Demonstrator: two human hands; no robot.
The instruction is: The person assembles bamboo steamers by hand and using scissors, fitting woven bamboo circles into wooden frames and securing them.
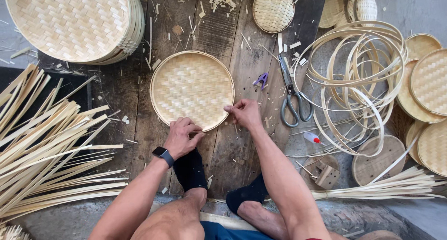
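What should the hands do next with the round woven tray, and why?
Probably turn the round woven tray a little. Both hands pinch its near rim, the left hand at the bottom edge and the right hand at the lower right, so that stretch looks worked while the far rim is out of reach.

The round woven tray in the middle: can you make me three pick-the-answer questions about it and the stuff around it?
1. Where do the scissors lie?
A. right of the round woven tray
B. on top of it
C. left of it

2. What colour is the cap on the small white bottle?
A. blue
B. red
C. green

3. What are the hands doing?
A. both lifted in the air
B. holding the scissors
C. both on the tray's near rim

Answers:
1. A, they rest on the wooden boards beside the bamboo hoops.
2. B, its tip is red.
3. C, the left hand and right hand both grip the edge.
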